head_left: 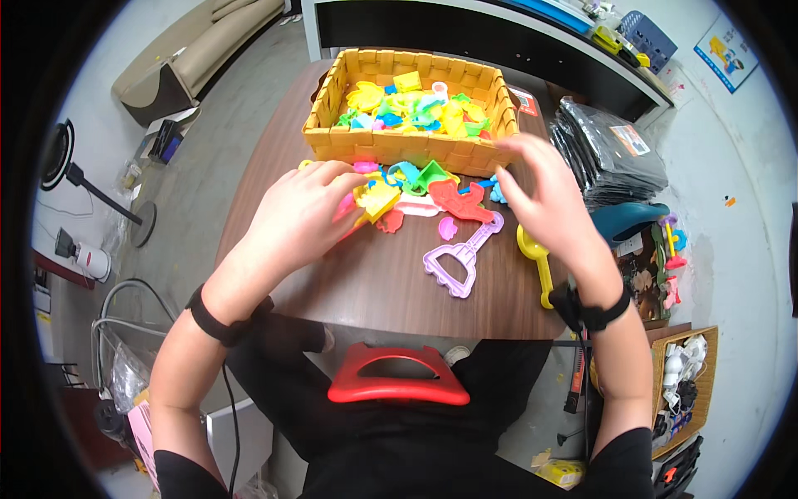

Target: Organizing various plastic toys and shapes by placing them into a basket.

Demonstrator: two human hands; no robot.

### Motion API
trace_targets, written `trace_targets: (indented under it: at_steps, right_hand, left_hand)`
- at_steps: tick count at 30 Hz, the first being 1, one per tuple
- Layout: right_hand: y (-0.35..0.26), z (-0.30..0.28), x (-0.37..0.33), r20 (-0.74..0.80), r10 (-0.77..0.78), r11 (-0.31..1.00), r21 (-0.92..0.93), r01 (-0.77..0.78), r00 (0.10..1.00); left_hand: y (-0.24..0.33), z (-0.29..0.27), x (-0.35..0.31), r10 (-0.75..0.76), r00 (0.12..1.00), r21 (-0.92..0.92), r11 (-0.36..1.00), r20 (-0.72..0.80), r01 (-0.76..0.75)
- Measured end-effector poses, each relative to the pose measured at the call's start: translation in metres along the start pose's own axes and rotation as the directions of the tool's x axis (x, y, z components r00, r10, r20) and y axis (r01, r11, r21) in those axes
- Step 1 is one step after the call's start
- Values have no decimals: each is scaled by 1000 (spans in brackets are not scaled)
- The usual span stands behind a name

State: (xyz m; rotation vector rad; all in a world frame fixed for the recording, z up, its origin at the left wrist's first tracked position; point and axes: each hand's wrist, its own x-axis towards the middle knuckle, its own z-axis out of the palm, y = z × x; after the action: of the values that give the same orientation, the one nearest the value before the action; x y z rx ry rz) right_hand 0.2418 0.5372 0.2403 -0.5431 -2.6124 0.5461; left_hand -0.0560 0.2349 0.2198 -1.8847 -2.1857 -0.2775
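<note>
A loose pile of plastic toys lies on the wooden table before the basket. My left hand (295,212) is cupped at the pile's left side, its fingers bent but apart. By its fingertips are a yellow toy piece (379,200) and a red piece partly covered by the hand. My right hand (544,191) is open near the basket's front right corner, thumb and fingers spread, close to small blue pieces (497,193). Between the hands lie a green piece (431,177), a red toy figure (461,202) and a purple toy shovel (459,259). A yellow toy scoop (539,262) rests below my right hand.
A woven yellow-orange basket (399,150) full of small colourful toys stands at the table's far side. Right of the table are a stack of black plastic-wrapped packages (603,158) and a wicker basket (705,391). A red stool handle (399,391) shows between my legs.
</note>
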Motion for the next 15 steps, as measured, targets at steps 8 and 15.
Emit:
trace_targets:
  at_steps: [8,15]
  right_hand:
    - [-56,21,-100,15,37,999,32,-38,999]
    - [-78,26,-108,-3,44,996,80,-44,999]
  left_hand:
    - [-3,13,-14,35,996,-123,991,-77,-44]
    - [8,24,28,98,993,-173,979,-61,-107]
